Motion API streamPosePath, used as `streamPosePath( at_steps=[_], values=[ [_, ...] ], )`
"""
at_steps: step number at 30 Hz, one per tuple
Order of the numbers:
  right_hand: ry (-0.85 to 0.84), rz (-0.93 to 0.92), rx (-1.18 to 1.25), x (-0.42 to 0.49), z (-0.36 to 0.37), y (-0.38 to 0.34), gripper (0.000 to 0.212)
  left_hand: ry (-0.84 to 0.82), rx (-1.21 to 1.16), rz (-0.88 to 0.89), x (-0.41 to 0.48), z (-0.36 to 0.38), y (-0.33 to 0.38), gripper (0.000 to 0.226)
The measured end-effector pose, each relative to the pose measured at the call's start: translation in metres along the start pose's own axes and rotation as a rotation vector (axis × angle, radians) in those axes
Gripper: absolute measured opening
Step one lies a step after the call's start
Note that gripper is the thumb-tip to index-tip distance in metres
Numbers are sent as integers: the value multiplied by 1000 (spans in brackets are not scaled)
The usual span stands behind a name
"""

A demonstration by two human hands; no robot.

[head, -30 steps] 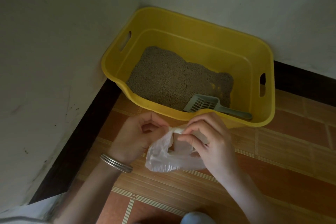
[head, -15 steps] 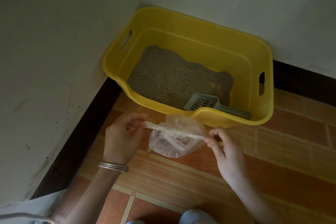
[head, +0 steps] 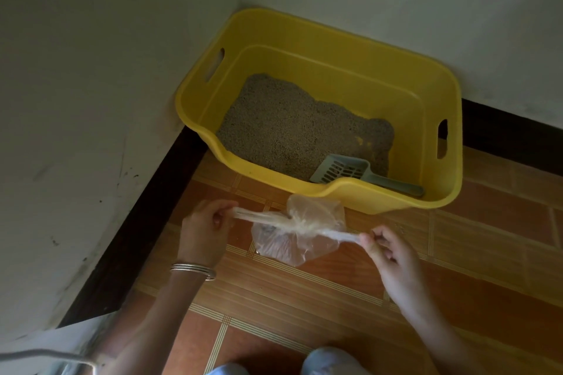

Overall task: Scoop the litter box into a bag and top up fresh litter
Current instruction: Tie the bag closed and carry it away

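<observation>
A yellow litter box (head: 359, 49) sits in the room's corner, with grey-brown litter (head: 289, 125) covering the left and middle of its floor. A grey slotted scoop (head: 344, 169) lies inside, at the near right, handle pointing right. In front of the box, over the tiled floor, is a small clear plastic bag (head: 300, 237) with its neck knotted. My left hand (head: 204, 231) pinches one twisted end of the bag on the left. My right hand (head: 390, 253) pinches the other end on the right. The two ends are stretched taut between my hands.
White walls (head: 91, 100) meet behind the box, with a dark skirting board (head: 143, 222) along the floor. Orange-brown floor tiles (head: 304, 298) spread in front. My knees (head: 332, 362) show at the bottom edge. A metal bangle (head: 193, 269) circles my left wrist.
My hands, close together at the bag's mouth a second ago, have pulled apart sideways. The bag's two ends are now drawn out tight and the knot has closed.
</observation>
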State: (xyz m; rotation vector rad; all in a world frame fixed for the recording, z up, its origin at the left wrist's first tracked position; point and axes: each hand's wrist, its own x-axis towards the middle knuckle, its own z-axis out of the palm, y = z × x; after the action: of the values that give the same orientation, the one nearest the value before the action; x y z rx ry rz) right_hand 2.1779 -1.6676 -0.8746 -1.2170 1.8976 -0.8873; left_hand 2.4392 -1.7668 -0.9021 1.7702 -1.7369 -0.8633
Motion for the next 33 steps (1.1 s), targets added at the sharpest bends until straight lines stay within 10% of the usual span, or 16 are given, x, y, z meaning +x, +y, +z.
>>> streamPosePath(
  at_steps=[10,33],
  values=[
    [-196,-7,534,2,9,-56,22,-188,-363,36,-8,-19,46,18],
    [-114,-145,303,8,45,-90,20,-168,-372,288,-26,-13,82,48]
  ],
)
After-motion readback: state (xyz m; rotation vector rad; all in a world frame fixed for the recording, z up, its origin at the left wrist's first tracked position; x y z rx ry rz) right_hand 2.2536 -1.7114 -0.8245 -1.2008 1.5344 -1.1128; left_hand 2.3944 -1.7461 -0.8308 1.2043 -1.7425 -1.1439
